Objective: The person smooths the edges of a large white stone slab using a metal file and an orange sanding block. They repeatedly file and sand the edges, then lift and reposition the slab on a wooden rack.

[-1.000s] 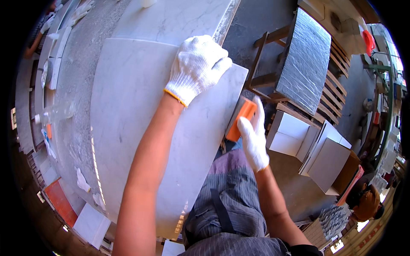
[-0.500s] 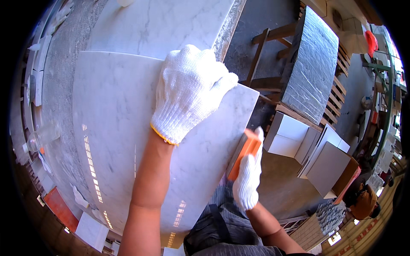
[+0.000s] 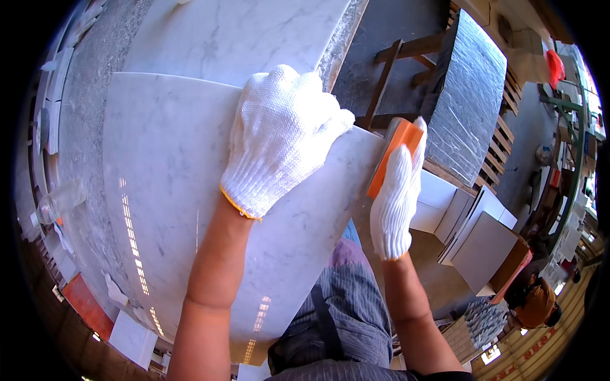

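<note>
A pale grey-veined marble slab (image 3: pixel 171 146) lies before me. My left hand (image 3: pixel 283 133), in a white knit glove, bears down at its far edge. Its fingers curl down out of sight there, and the thumb points right along the edge. In my gloved right hand (image 3: pixel 397 197) is an orange sanding block (image 3: pixel 397 149), held upright with its greyish face against the slab's right edge, near the far corner. The thumb lies along the block's near side; the other fingers are mostly hidden behind it.
Beyond the slab lies a second marble slab (image 3: pixel 235 38). To the right, a wooden stand bears a dark plastic-wrapped stack (image 3: pixel 467 95), with white tiles (image 3: pixel 432 200) and a carton (image 3: pixel 508 263) nearer. A clear container (image 3: pixel 60 203) stands far left. Another person (image 3: pixel 539 305) is at lower right.
My right hand has moved the sanding block away from me along the slab's right edge, toward the far corner. The left hand has stayed nearly in place.
</note>
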Motion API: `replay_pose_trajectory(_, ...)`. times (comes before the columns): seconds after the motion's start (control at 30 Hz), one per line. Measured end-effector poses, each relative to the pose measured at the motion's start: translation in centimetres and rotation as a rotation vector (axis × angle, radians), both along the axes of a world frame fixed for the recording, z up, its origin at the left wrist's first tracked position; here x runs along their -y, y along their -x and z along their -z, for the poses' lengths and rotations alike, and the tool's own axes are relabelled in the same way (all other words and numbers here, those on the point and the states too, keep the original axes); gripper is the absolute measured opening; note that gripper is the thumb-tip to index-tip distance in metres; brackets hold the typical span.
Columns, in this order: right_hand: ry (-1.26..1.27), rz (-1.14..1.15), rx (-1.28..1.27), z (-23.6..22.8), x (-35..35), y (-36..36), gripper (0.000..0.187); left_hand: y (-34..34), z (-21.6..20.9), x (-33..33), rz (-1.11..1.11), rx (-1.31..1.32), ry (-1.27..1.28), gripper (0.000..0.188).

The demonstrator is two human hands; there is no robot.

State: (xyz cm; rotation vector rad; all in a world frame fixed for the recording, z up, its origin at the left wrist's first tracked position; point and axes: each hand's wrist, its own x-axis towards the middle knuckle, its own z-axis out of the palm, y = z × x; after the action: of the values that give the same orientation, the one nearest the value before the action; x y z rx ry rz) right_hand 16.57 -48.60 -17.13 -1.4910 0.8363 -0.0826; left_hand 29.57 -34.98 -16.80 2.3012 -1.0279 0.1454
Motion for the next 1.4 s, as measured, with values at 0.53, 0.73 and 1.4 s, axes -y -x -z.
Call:
replay_pose_trajectory(0.53,0.531,-0.232,-0.035,-0.7,-3.6,5.9,0.073,-0.1,-0.2,-0.3,0.003,0.036,-0.032,0.011)
replay_pose_trajectory(0.73,0.446,-0.203,-0.058,-0.3,-2.1,3.8,0.072,-0.2,-0.4,-0.4,-0.005,0.028,-0.014,0.009)
replay_pose_trajectory(1.4,0.481,-0.216,-0.04,-0.2,-3.5,5.8,0.072,-0.3,-0.5,-0.2,0.001,0.032,-0.027,0.008)
